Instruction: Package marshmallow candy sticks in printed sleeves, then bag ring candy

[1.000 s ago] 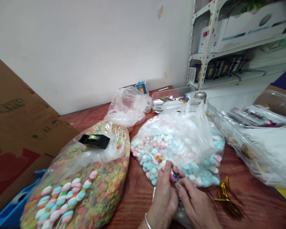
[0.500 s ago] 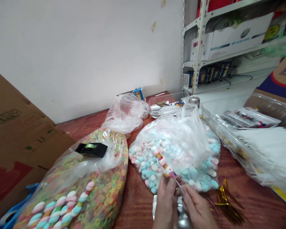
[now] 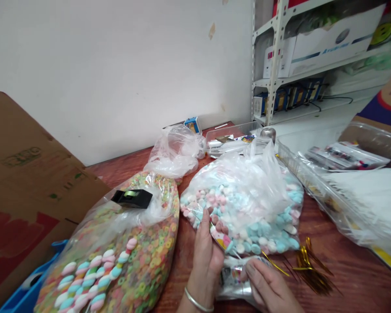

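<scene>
My left hand (image 3: 206, 250) is closed around a candy skewer, its fingers curled over the sweets. Below the fingers, a colourful printed piece (image 3: 222, 239) shows on the skewer, and a thin white stick points down to the right. My right hand (image 3: 269, 284) has its thumb and fingers pinched together at a clear, silvery plastic packet (image 3: 234, 278) with a printed patch. A gold twist tie (image 3: 276, 263) lies just behind the right knuckles. Beyond both hands sits a large clear bag of pastel marshmallows (image 3: 254, 237).
On the left, a bag of ring-shaped sweets (image 3: 153, 256) carries finished candy skewers (image 3: 91, 278) and a black tape dispenser (image 3: 133, 198). Gold ties (image 3: 313, 274) lie at right beside a clear plastic tray (image 3: 329, 213). A cardboard box (image 3: 29, 191) stands far left.
My hands have moved apart. The left one has taken the skewer into its palm and tilted back; the right one has let go of the stick and dropped to the packet.
</scene>
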The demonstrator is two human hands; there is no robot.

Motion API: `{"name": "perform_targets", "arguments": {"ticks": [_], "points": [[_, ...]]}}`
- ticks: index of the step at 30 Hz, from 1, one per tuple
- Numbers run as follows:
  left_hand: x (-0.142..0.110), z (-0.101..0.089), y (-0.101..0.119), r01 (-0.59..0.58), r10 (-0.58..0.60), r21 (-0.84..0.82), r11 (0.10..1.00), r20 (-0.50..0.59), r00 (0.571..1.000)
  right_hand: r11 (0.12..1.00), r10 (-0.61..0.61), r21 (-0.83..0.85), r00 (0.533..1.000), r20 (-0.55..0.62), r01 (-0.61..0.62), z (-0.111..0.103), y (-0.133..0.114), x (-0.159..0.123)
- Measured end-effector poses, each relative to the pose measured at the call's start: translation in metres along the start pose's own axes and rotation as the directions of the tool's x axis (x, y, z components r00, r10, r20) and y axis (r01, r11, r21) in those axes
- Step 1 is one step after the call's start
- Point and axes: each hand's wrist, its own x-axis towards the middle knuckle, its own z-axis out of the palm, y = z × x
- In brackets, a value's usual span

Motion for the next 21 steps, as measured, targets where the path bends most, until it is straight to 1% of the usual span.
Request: {"name": "perform_targets", "arguments": {"ticks": [2,4,5,7,9,11,14,17,19,21], "points": [[-0.007,0.000,-0.012,0.000,0.000,0.044,0.999,-0.007,1.000,0.993,-0.068,-0.096,0.997,-0.029,0.065,0.000,-0.005,0.001],[-0.016,-0.001,-0.026,-0.012,0.012,0.090,0.996,-0.002,1.000,0.968,-0.147,-0.216,0.987,-0.061,0.131,-0.001,-0.008,0.003],[-0.020,-0.002,-0.031,-0.017,0.016,0.120,0.993,0.007,1.000,0.954,-0.173,-0.262,0.982,-0.073,0.148,-0.001,-0.009,0.005],[-0.028,-0.006,-0.041,-0.014,0.007,0.191,0.981,0.032,0.999,0.942,-0.196,-0.299,0.974,-0.112,0.155,-0.003,-0.009,0.008],[-0.033,-0.012,-0.049,0.031,-0.042,0.251,0.967,0.040,0.998,0.947,-0.203,-0.280,0.968,-0.149,0.156,-0.003,-0.010,0.011],[-0.035,-0.017,-0.056,0.084,-0.091,0.272,0.959,0.013,0.996,0.955,-0.216,-0.245,0.959,-0.186,0.168,-0.003,-0.011,0.015],[-0.033,-0.023,-0.064,0.066,-0.063,0.280,0.958,-0.019,0.998,0.963,-0.209,-0.211,0.958,-0.194,0.168,-0.003,-0.016,0.019],[-0.030,-0.027,-0.064,0.055,-0.066,0.379,0.924,0.016,0.998,0.970,-0.187,-0.195,0.962,-0.200,0.148,-0.002,-0.021,0.019],[-0.032,-0.030,-0.061,0.040,-0.075,0.479,0.877,0.055,0.996,0.988,-0.137,-0.097,0.958,-0.251,0.116,-0.001,-0.024,0.017],[-0.035,-0.033,-0.056,0.018,-0.096,0.502,0.865,0.131,0.987,0.994,-0.037,0.085,0.954,-0.297,0.065,0.001,-0.026,0.016]]}}
